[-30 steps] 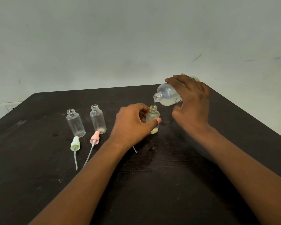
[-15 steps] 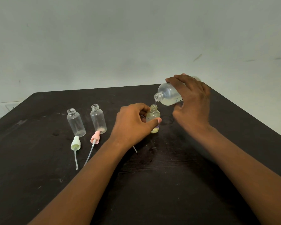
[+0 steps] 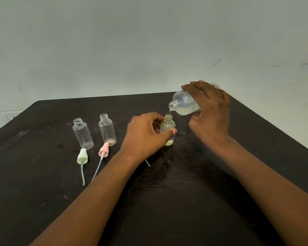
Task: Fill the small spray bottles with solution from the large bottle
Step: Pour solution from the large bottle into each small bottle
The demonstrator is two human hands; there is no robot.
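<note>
Right hand: we see our right hand (image 3: 210,110), right of centre, wrapped over the large frosted plastic bottle (image 3: 186,103), fingers curled across its top and thumb below; the forearm runs in from the lower right corner.
Large bottle: tipped almost level, its open neck pointing left and down, pale yellowish solution pooled along its lower side, a thin stream falling from the mouth.
Left hand: our left hand (image 3: 146,134), at centre, grips the small clear spray bottle with a yellowish tint (image 3: 167,128), thumb across its front and fingers curled behind; the forearm comes up from the bottom edge.
Small bottle: upright on the dark wooden table (image 3: 185,201), its open mouth just under the large bottle's neck.
Left of centre: two empty clear small bottles (image 3: 83,134) stand uncapped, side by side.
In front of them: a pale yellow spray cap with dip tube (image 3: 82,157) and a pink spray cap with dip tube (image 3: 103,150) lie on the table.
</note>
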